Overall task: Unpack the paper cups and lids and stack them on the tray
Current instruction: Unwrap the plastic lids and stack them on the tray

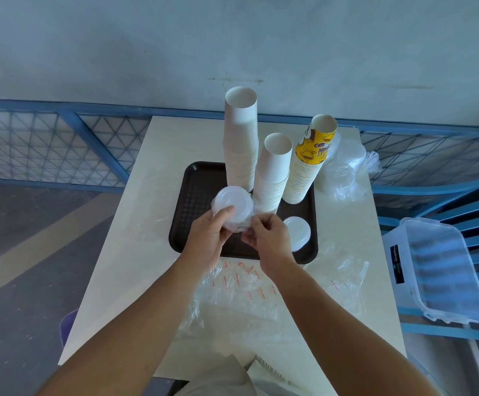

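We've got the left hand wrapped round a sleeve of lids, thumb on the top lid, fingers under; grip is closed on the stack through its clear wrap. Right hand pinches the plastic film at the stack's right side w/ thumb + fingertips, a narrow pinch on wrap only, not on the lids as far as we can tell.

Handling, our read: lids are thin, light, a bit springy; wrap is slick, so the stack could slide or fan out once the film opens. Best hold is round the sides of the stack, squeezing lightly, not on the flimsy rims. Peel the film away w/ the other hand.

The held lids hover over the near-left part of the tray. On the tray's far side stand 3 cup stacks: tall white stack, shorter white stack, yellow printed stack. A loose pile of lids sits at the tray's near-right corner. Right of the tray, more wrapped lids wait on the counter. Nearer us than the tray, empty wrappers lie flat.
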